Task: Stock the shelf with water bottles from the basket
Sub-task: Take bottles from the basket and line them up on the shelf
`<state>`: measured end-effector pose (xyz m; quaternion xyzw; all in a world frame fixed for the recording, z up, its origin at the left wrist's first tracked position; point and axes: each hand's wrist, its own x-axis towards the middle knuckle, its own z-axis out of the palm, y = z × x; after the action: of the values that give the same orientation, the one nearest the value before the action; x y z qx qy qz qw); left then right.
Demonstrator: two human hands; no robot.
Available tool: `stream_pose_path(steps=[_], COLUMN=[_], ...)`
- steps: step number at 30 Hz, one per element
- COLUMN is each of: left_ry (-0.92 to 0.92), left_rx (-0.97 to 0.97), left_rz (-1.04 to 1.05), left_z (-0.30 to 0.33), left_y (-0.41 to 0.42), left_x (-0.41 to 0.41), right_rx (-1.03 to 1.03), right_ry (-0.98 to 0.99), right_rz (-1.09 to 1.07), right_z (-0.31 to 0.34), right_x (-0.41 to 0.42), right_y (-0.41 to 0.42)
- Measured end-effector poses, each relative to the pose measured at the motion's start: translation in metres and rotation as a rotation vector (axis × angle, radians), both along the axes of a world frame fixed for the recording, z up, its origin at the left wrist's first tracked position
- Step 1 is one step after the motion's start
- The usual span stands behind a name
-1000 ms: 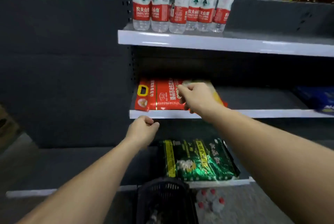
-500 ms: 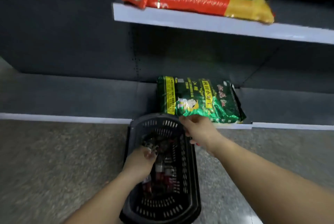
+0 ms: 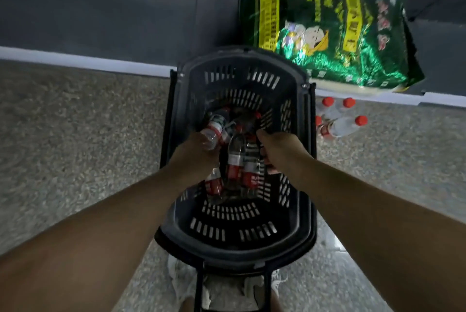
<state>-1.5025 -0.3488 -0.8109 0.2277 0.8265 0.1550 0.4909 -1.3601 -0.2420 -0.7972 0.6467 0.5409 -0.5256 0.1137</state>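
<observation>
Pick-up step: inside the basket [image 3: 234, 241], the left hand [image 3: 195, 153] grips one water bottle [image 3: 214, 128] and the right hand [image 3: 280, 150] closes on upright bottles [image 3: 243, 160]; next, presumably, lifting them clear toward the shelf.

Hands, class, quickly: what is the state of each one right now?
Left hand: closed on a water bottle in the basket.
Right hand: inside the basket among bottles; grip cannot be told.

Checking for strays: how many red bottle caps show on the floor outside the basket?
4, all right of the basket: two caps nearest the shelf edge, one farther right, one partly cut off by the basket rim. More may be hidden behind it.
</observation>
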Motion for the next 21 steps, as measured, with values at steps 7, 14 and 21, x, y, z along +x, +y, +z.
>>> stream_pose_path(steps=[7, 14, 21], left_ry=[0.222, 0.411, 0.399], left_rx=[0.106, 0.017, -0.102], left_rz=[-0.049, -0.249, -0.445], left_z=[-0.07, -0.148, -0.203], left_y=[0.026, 0.077, 0.094], left_x=[-0.005, -0.018, -0.025], right_rx=[-0.109, -0.034, 0.09], right_ry=[-0.085, -0.122, -0.084], right_rz=[0.047, 0.056, 0.031], right_z=[-0.118, -0.204, -0.252], right_x=[0.008, 0.0, -0.02], right_y=[-0.015, -0.024, -0.03])
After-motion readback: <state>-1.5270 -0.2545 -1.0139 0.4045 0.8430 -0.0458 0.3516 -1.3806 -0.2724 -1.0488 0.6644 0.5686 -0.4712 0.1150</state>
